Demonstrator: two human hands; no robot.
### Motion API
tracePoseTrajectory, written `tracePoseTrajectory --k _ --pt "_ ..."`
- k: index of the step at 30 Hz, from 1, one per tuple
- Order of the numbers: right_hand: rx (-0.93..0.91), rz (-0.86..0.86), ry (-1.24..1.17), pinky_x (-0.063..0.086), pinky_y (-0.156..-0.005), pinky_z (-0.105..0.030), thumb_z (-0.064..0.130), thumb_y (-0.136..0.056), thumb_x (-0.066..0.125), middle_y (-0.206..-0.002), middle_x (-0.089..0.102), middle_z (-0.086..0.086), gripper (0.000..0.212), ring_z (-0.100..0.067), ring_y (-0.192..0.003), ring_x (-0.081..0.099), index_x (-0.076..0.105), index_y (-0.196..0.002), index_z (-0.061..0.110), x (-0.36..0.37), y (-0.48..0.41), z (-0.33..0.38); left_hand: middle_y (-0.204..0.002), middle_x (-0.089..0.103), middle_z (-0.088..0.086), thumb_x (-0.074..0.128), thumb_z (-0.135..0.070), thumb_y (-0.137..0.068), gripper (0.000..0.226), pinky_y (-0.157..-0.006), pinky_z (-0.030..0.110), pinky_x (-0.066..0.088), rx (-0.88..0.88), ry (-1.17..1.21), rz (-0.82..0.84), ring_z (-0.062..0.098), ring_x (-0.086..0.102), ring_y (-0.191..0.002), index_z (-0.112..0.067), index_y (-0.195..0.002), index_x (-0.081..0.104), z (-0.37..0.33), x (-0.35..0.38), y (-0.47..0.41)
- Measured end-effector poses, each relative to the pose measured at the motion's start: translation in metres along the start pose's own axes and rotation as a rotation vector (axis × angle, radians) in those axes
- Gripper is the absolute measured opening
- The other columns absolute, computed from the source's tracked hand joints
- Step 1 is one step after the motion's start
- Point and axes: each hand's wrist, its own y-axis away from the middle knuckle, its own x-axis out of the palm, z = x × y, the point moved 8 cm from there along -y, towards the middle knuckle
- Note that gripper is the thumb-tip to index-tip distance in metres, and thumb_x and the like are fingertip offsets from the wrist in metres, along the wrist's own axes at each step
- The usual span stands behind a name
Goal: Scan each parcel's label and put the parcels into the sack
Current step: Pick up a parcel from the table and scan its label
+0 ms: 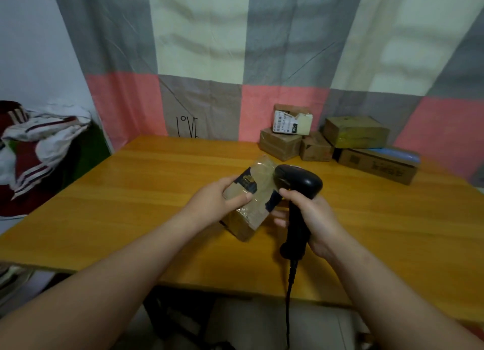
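Item in hand: parcel, brown, taped, dark patch on its top face, being held tilted over the middle of the table; whether its near corner is touching the wood cannot be told. Left hand is gripping its left side, thumb pressing on top, fingers curling beneath. Right hand is clamping round the handle of the scanner, whose head is pointing at the parcel's far right edge, just beside it; cable is hanging below the table's front edge. Stack of other parcels is sitting at the back right, one showing a white label. Sack is not showing in view. Risks, as judged: no white label is showing on the held parcel's upper face, so the scanner may be catching tape glare or the wrong side and giving no read; the head is sitting so close that a code could be falling outside its window; the one-sided grip is leaving the far end free to tip – and the cable could be snagging on the table edge
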Motion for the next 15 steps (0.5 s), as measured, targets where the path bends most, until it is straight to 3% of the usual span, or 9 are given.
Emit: tracePoseTrajectory --k 3,6,8,10,13,15 --pt "-0.043 -0.060 0.069 0.059 -0.075 -0.036 0.022 -0.084 0.071 -0.099 0.072 -0.002 0.021 -0.022 -0.088 0.072 0.063 -0.102 0.027 -0.026 0.031 0.001 -0.122 0.062 -0.005 0.063 -0.054 -0.083 0.064 -0.091 0.037 0.050 0.093 -0.203 0.051 0.015 0.058 -0.110 -0.033 -0.140 0.044 -0.022 0.012 0.019" --pt "-0.057 -0.146 0.116 0.059 -0.080 -0.041 0.024 -0.083 0.072 -0.101 0.067 0.002 0.024 -0.020 -0.092 0.066 0.061 -0.104 0.030 -0.054 0.055 0.001 -0.141 0.047 0.005 0.057 -0.068 -0.078 0.082 -0.106 0.042 0.040 0.044 -0.335 0.124 0.025 0.042 -0.130 -0.030 -0.146 0.035 -0.027 0.033 0.033" --pt "-0.082 -0.171 0.184 0.053 -0.090 -0.048 0.026 -0.084 0.071 -0.109 0.063 0.004 0.029 -0.020 -0.103 0.059 0.059 -0.110 0.032 -0.066 0.066 0.002 -0.153 0.029 0.010 0.034 -0.079 -0.072 0.091 -0.115 0.044 0.024 -0.016 -0.317 0.136 0.029 0.023 -0.141 -0.028 -0.148 0.033 -0.027 0.043 0.044" --pt "-0.128 -0.198 0.240 0.047 -0.098 -0.051 0.027 -0.084 0.071 -0.112 0.061 0.006 0.031 -0.020 -0.111 0.055 0.058 -0.110 0.035 -0.075 0.074 0.007 -0.156 0.020 0.012 0.018 -0.074 -0.079 0.082 -0.115 0.042 0.015 -0.017 -0.278 0.086 0.029 0.014 -0.142 -0.030 -0.145 0.040 -0.027 0.050 0.051" --pt "-0.176 -0.210 0.249 0.046 -0.101 -0.049 0.024 -0.083 0.072 -0.108 0.062 0.009 0.029 -0.017 -0.110 0.056 0.058 -0.104 0.038 -0.080 0.079 0.015 -0.158 0.013 0.014 0.033 -0.054 -0.097 0.052 -0.115 0.040 0.013 -0.058 -0.343 0.052 0.032 0.010 -0.143 -0.034 -0.144 0.039 -0.019 0.059 0.051" --pt "-0.198 -0.187 0.270 0.047 -0.098 -0.042 0.024 -0.082 0.073 -0.106 0.062 0.013 0.029 -0.011 -0.106 0.056 0.058 -0.102 0.039 -0.077 0.078 0.020 -0.158 0.011 0.014 0.042 -0.054 -0.094 0.058 -0.115 0.038 0.018 -0.120 -0.310 0.047 0.031 0.014 -0.144 -0.032 -0.147 0.033 -0.011 0.061 0.050"
